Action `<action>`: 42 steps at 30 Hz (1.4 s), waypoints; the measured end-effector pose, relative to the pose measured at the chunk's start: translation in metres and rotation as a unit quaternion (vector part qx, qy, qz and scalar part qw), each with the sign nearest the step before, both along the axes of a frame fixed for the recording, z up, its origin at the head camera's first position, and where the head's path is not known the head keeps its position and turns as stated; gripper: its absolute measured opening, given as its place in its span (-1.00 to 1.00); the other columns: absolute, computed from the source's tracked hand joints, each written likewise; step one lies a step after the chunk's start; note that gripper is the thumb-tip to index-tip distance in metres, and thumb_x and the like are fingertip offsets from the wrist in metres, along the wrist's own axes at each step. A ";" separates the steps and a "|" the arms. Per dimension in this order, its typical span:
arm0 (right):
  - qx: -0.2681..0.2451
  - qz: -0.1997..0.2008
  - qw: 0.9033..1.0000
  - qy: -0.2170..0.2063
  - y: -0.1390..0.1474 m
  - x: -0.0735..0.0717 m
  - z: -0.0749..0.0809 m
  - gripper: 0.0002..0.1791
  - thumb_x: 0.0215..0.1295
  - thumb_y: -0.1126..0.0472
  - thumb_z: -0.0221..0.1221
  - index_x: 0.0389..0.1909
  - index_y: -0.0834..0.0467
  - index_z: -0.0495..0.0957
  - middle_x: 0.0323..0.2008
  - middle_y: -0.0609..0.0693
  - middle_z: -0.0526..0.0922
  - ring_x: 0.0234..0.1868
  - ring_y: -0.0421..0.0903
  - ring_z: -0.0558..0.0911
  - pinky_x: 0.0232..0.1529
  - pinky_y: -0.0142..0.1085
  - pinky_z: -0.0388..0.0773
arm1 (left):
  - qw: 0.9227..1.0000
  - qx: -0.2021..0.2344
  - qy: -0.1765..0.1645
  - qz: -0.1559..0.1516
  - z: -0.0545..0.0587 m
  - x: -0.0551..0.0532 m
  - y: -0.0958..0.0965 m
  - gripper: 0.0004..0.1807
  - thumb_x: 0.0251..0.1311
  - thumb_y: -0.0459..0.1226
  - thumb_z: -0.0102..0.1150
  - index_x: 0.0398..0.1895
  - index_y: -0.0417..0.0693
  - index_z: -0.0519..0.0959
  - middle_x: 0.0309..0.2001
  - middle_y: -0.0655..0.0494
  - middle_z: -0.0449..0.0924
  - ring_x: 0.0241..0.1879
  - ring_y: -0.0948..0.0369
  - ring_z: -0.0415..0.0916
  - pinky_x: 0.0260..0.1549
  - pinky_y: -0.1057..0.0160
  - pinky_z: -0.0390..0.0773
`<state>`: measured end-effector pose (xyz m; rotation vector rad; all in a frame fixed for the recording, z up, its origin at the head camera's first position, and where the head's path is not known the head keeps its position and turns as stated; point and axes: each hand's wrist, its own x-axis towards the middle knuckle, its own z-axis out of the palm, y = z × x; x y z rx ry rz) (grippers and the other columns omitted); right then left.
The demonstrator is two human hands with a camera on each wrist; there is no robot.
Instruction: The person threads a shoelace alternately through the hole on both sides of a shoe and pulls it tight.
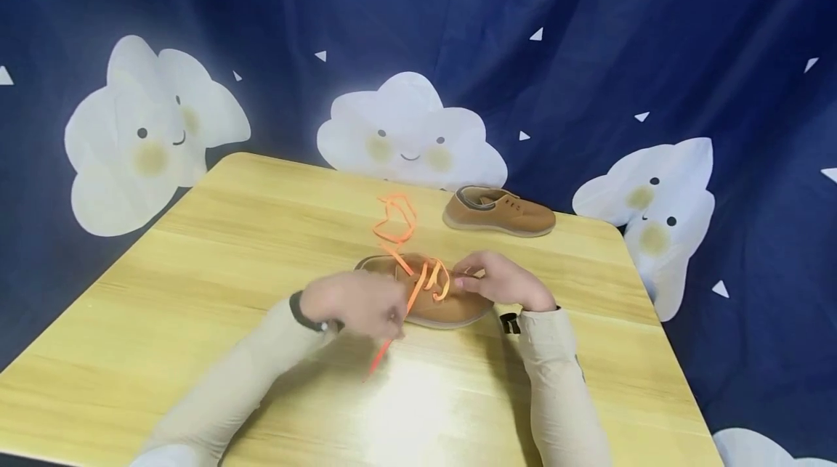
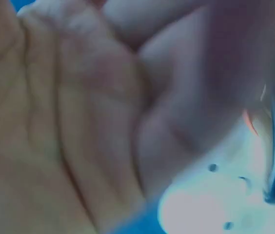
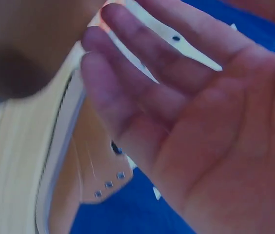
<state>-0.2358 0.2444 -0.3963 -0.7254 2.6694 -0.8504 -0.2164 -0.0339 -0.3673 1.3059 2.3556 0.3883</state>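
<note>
A brown leather lace-up shoe lies on the table in front of me, toe to the right, with an orange shoelace through its front eyelets. My left hand pinches one end of this lace on the near side, and its tail hangs below the fingers. In the left wrist view the curled left hand fills most of the picture and hides its fingertips. At the toe, my right hand touches the shoe with loosely bent fingers. The right wrist view shows the right hand with its palm facing the camera.
Behind stands a second brown shoe without a lace. A loose loop of orange lace lies on the wooden table left of it. A dark blue curtain with white clouds hangs beyond the table's far edge.
</note>
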 end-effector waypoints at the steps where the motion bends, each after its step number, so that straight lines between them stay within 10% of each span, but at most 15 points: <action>1: -0.011 -0.002 1.000 0.003 -0.002 -0.001 0.000 -0.74 0.43 0.23 0.26 0.01 0.28 0.71 -0.02 0.16 0.79 0.02 0.06 0.72 0.07 -0.07 0.67 | 0.999 0.033 0.007 0.006 0.000 -0.009 0.000 -0.66 0.32 -0.23 0.23 -0.67 0.09 0.54 -0.72 0.38 0.30 -0.70 0.42 0.17 -0.62 0.45 0.25; 7: -0.042 -0.018 0.999 -0.013 -0.012 -0.004 0.000 -0.81 0.46 0.20 0.23 -0.15 0.21 0.77 -0.21 0.05 0.81 -0.27 -0.21 0.64 -0.20 -0.37 0.56 | 0.971 0.176 0.120 0.111 -0.015 -0.049 0.017 -0.88 0.37 -0.26 0.19 -0.29 -0.02 0.70 -0.39 0.21 0.65 -0.42 0.30 0.55 -0.38 0.31 0.57; 13: -0.072 -0.044 0.995 -0.058 -0.017 -0.004 -0.004 -0.83 0.40 0.20 0.29 -0.27 0.25 0.73 -0.39 0.07 0.74 -0.41 -0.23 0.56 -0.35 -0.40 0.48 | 0.960 0.197 0.155 0.121 -0.035 -0.060 0.035 -0.72 0.38 -0.27 0.20 0.06 -0.20 0.66 0.05 -0.04 0.68 0.06 0.08 0.64 0.10 0.13 0.64; 29: -0.195 -0.144 0.962 -0.127 -0.031 -0.002 -0.003 -0.79 0.36 0.20 0.31 -0.36 0.29 0.67 -0.53 0.03 0.73 -0.44 -0.08 0.69 -0.37 -0.30 0.64 | 0.960 0.212 0.143 0.114 -0.027 -0.051 0.032 -0.66 0.36 -0.35 0.12 0.15 -0.22 0.62 0.12 -0.06 0.65 0.12 0.06 0.60 0.14 0.15 0.62; 36: -0.157 -0.131 0.973 -0.105 -0.025 -0.002 0.001 -0.71 0.42 0.08 0.29 -0.31 0.25 0.72 -0.47 0.10 0.75 -0.43 -0.07 0.70 -0.37 -0.26 0.68 | 0.950 0.174 0.202 0.162 -0.012 -0.034 0.027 -0.86 0.35 -0.22 0.20 -0.38 -0.02 0.64 -0.42 0.16 0.58 -0.43 0.25 0.48 -0.49 0.32 0.49; 42: -0.097 -0.090 0.989 -0.068 -0.001 -0.004 0.001 -0.77 0.46 0.21 0.22 -0.15 0.32 0.69 -0.26 0.19 0.76 -0.25 -0.01 0.70 -0.20 -0.20 0.68 | 0.954 0.015 0.260 0.147 -0.011 -0.010 0.029 -0.61 0.26 0.04 0.38 -0.60 0.09 0.51 -0.68 0.30 0.28 -0.66 0.32 0.25 -0.71 0.33 0.31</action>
